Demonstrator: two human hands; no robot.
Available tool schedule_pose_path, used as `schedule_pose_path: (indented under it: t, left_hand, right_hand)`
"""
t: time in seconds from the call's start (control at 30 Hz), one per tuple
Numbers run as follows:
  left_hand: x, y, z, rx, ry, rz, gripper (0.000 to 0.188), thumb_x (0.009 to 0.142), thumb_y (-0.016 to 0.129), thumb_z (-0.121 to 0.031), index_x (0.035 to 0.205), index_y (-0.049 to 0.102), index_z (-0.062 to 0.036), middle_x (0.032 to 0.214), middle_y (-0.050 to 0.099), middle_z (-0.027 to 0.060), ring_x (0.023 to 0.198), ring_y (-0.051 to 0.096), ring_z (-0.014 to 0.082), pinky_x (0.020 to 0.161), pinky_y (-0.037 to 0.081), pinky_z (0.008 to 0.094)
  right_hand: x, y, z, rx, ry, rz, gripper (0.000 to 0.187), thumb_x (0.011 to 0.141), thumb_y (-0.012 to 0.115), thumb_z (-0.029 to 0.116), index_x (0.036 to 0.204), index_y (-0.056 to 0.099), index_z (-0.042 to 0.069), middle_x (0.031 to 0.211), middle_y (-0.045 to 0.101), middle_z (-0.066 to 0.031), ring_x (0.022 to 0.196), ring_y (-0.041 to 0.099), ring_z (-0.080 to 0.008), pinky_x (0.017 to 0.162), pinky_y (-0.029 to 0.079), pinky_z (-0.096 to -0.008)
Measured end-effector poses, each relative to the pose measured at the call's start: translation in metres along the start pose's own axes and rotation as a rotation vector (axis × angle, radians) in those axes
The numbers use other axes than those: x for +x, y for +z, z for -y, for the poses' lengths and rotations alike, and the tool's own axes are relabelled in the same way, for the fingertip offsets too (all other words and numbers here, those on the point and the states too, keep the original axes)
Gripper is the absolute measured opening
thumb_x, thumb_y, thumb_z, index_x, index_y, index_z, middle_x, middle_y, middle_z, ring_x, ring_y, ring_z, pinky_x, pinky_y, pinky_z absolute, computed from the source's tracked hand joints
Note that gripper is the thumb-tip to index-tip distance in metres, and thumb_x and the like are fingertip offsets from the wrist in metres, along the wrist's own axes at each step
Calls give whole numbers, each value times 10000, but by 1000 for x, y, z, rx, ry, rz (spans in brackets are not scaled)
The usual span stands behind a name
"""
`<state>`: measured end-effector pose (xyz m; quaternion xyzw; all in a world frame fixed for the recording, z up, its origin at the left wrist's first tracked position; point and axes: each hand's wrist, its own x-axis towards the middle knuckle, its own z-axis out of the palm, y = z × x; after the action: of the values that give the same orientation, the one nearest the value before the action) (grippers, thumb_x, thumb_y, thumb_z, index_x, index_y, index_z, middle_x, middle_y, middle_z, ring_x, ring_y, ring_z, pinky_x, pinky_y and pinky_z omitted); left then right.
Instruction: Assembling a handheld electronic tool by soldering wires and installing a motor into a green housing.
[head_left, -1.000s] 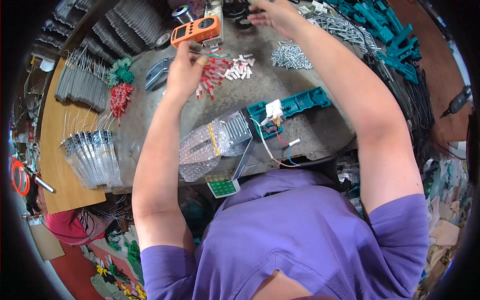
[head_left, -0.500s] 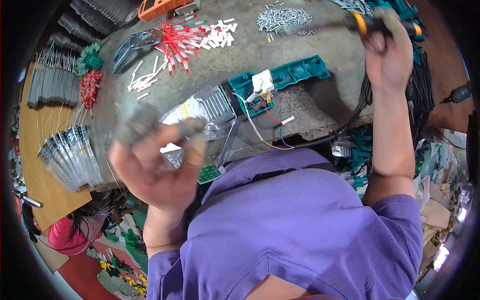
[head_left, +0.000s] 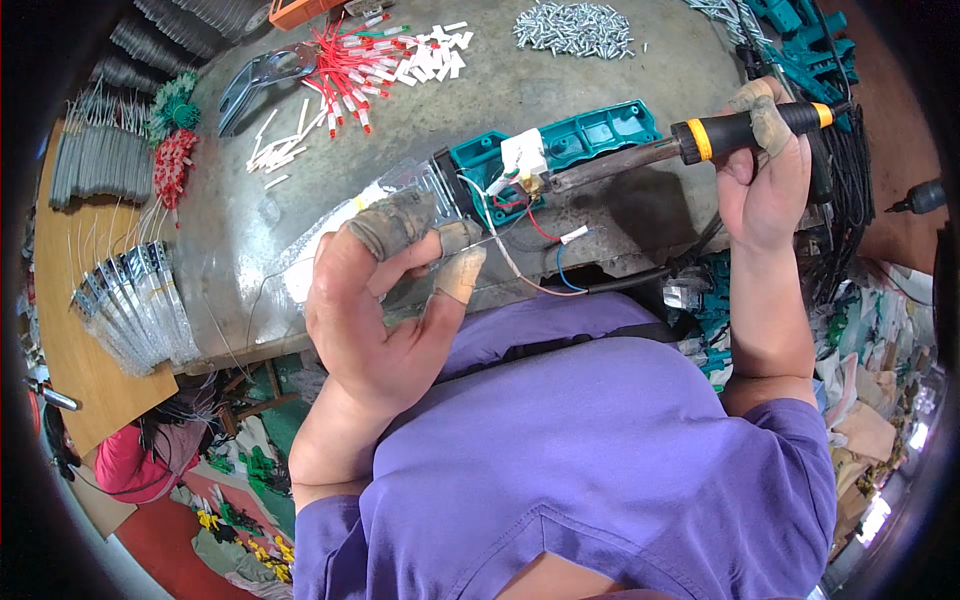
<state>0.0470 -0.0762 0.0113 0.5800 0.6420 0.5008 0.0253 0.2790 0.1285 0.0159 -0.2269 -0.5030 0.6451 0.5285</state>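
Observation:
My right hand (head_left: 768,195) is closed round the black, yellow-banded handle of a soldering iron (head_left: 745,134). The iron's thick shaft points left, its tip by the brass terminal under a white switch (head_left: 523,153). That switch sits in a teal tool housing half (head_left: 598,137). My left hand (head_left: 375,315), fingertips covered with worn cots, pinches a thin grey wire that looks like solder wire (head_left: 497,237); its end points up toward the terminal. A red wire (head_left: 543,231), a blue wire (head_left: 563,268) and a white wire (head_left: 505,253) hang from the housing.
Behind the housing lie a pile of small screws (head_left: 575,30), red-wired parts (head_left: 350,70), white sleeves (head_left: 285,148) and a clamp-like metal tool (head_left: 258,82). Wrapped metal parts (head_left: 140,305) stand at left. Black cables (head_left: 850,190) hang at right.
My right hand has brought the soldering iron down, its tip now by the switch terminal. My left hand has moved right and up to the housing with the thin wire.

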Motion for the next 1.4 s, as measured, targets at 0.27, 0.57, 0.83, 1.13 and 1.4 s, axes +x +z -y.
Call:
schedule_pose_path:
  t: [0.27, 0.57, 0.83, 1.13, 1.4]
  left_hand:
    - [5, 0, 3, 57, 39, 102, 614, 680, 792, -2, 1194, 458, 26, 876, 704, 104, 702, 563, 221, 577, 460, 316]
    - [4, 5, 5, 84, 89, 78, 610, 630, 799, 11, 1133, 455, 10, 841, 688, 98, 628, 536, 222, 586, 437, 338]
    - [6, 10, 5, 12, 68, 70, 505, 615, 789, 24, 1021, 492, -24, 801, 637, 81, 626, 530, 224, 571, 410, 340]
    - [10, 4, -1, 19, 41, 115, 440, 664, 783, 19, 1012, 517, -20, 808, 633, 91, 652, 563, 225, 598, 431, 325]
    - [44, -8, 15, 382, 228, -3, 338, 746, 737, -1, 1039, 569, 8, 914, 647, 118, 842, 606, 317, 771, 464, 379]
  right_hand:
    - [0, -3, -1, -29, -15, 45, 239, 912, 563, 145, 1094, 542, -8, 810, 577, -39, 501, 361, -24, 536, 352, -180]
    - [-1, -3, 1, -55, -24, 69, 235, 933, 544, 163, 1079, 515, -18, 808, 587, -69, 489, 318, -31, 584, 347, -173]
    - [-1, -6, -2, 14, -79, 147, 208, 921, 543, 89, 1103, 557, -11, 822, 547, 12, 521, 383, -5, 519, 354, -164]
    - [0, -8, 0, 4, -85, 149, 204, 923, 544, 90, 1099, 557, -11, 822, 549, 11, 523, 387, -6, 519, 352, -163]
    - [-1, -13, -3, 38, -71, 154, 217, 920, 541, 95, 1099, 547, -27, 864, 561, -7, 550, 397, -7, 533, 349, -155]
